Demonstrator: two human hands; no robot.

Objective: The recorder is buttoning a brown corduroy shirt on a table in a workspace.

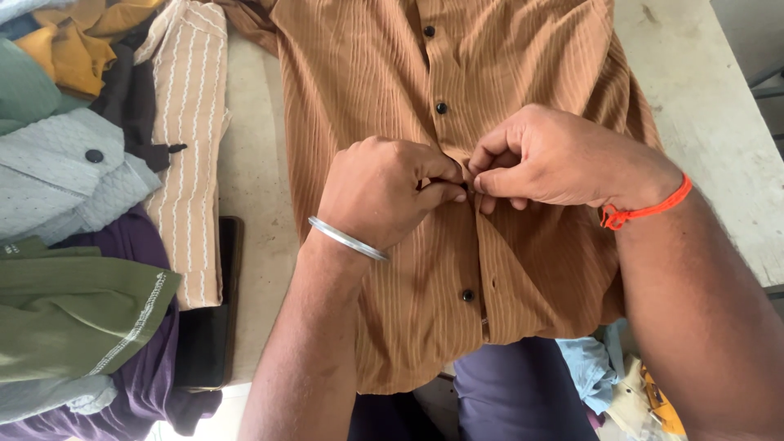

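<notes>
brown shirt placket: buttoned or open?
Partly buttoned: brown shirt has black buttons closed above and below; left hand and right hand pinch the middle.

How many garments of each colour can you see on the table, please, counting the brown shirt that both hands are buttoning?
Brown striped shirt, pinched at the placket by the left hand and right hand: 1
Beige striped garment: 1
Mustard garment: 1
Pale grey shirt: 1
Olive green garment: 1
Purple garment: 1
Total: 6

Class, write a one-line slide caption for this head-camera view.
Both hands, left hand and right hand, pinch the button placket of a brown striped shirt laid on a table.
</notes>
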